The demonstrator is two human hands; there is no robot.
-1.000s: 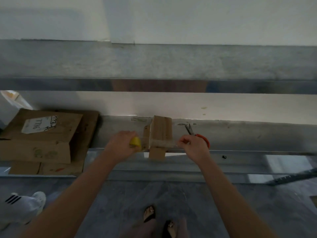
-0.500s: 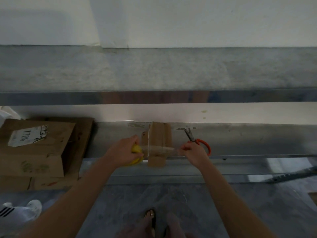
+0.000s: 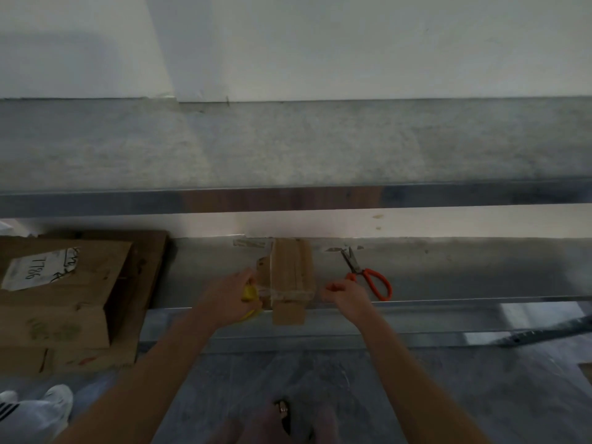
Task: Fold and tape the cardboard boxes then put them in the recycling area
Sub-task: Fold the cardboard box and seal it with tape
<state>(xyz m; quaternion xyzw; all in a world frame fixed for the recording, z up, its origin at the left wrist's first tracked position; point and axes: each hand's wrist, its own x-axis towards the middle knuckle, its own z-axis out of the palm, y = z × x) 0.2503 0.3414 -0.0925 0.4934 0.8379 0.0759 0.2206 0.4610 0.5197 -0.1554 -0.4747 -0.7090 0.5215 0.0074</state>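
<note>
Between the hands lies the cardboard box (image 3: 290,280); left hand (image 3: 229,298) grips yellow tape roll (image 3: 249,293), right hand (image 3: 347,297) curled, hold unclear.

Left hand (image 3: 229,298): we grip the yellow roll (image 3: 249,293), arm outstretched.
Right hand (image 3: 347,296): our fingers curled (contents unclear), arm outstretched.

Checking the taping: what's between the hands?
Head view: the folded cardboard box lies between the left hand, gripping a yellow tape roll, and the right hand.
</note>
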